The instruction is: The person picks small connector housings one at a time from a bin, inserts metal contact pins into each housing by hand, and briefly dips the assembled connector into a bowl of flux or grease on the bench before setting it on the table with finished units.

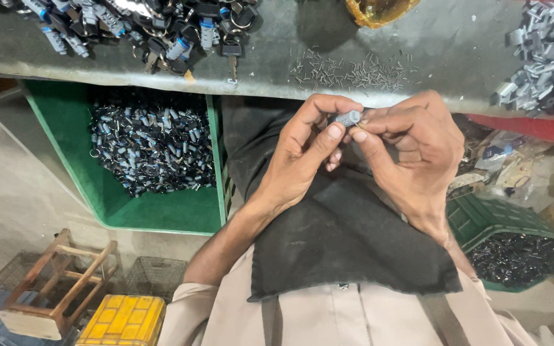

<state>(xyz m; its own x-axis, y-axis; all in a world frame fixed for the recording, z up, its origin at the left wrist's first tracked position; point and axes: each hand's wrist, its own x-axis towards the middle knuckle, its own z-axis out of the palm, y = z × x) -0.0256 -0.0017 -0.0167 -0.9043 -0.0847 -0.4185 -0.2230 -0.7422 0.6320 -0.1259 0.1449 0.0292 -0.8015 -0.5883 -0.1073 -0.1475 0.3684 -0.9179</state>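
My left hand (299, 154) and my right hand (411, 150) meet just below the bench edge, over a black cloth (341, 237) spread on my lap. Together they pinch a small grey metal cylinder (349, 118) between thumbs and fingertips. Most of the cylinder is hidden by the fingers. A scatter of tiny metal pins (354, 70) lies on the grey bench (270, 45) directly beyond the hands.
Keys with black heads (161, 29) are heaped at the bench's far left, grey metal parts (546, 51) at its right. A green bin (129, 211) of small cylinders stands lower left, a green basket (482, 221) of dark parts lower right. A wooden stool (52, 288) and yellow crate (123, 320) sit on the floor.
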